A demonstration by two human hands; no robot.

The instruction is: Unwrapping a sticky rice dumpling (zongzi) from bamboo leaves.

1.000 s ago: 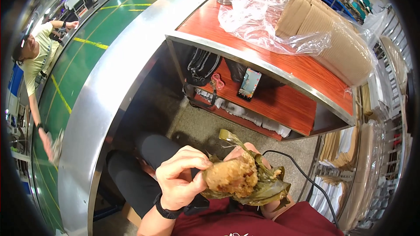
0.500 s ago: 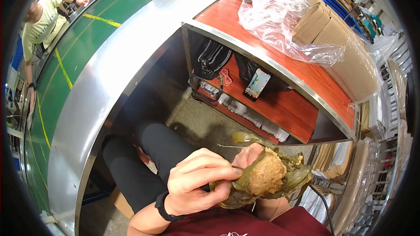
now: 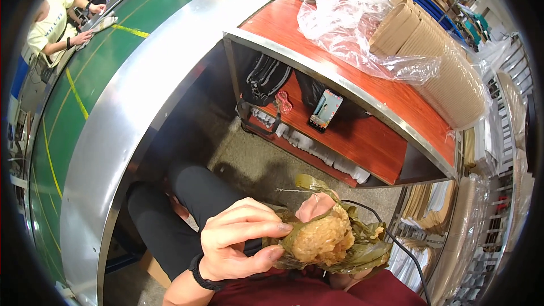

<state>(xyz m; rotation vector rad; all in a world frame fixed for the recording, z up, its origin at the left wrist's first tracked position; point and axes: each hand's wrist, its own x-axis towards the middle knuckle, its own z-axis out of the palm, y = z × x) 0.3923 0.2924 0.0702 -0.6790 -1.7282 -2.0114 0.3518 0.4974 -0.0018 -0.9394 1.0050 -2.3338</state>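
Observation:
A leaf-wrapped sticky rice dumpling [image 3: 323, 241] is held up in front of my maroon top, its brown rice bared and the green leaves [image 3: 368, 252] peeled back around it. My right hand [image 3: 315, 207] grips it from behind and below, mostly hidden by the leaves. At the dumpling's left side is my left hand [image 3: 241, 241], with a black band on the wrist. Its thumb and fingertips stand apart beside the leaf edge. A thin string [image 3: 292, 190] trails near the top of the leaves.
Ahead, a red-brown shelf [image 3: 362, 144] carries a phone [image 3: 326, 110] with a lit screen and a black bag [image 3: 266, 79]. Stacked brown paper trays [image 3: 436, 73] in clear plastic lie above. A green conveyor belt [image 3: 107, 73] runs on the left, with a co-worker [image 3: 54, 25] beyond.
My left thumb and fingers have parted from their pinch on the leaf. The dumpling has shifted slightly left and down. The co-worker's hands have come together over a pale cloth-like item.

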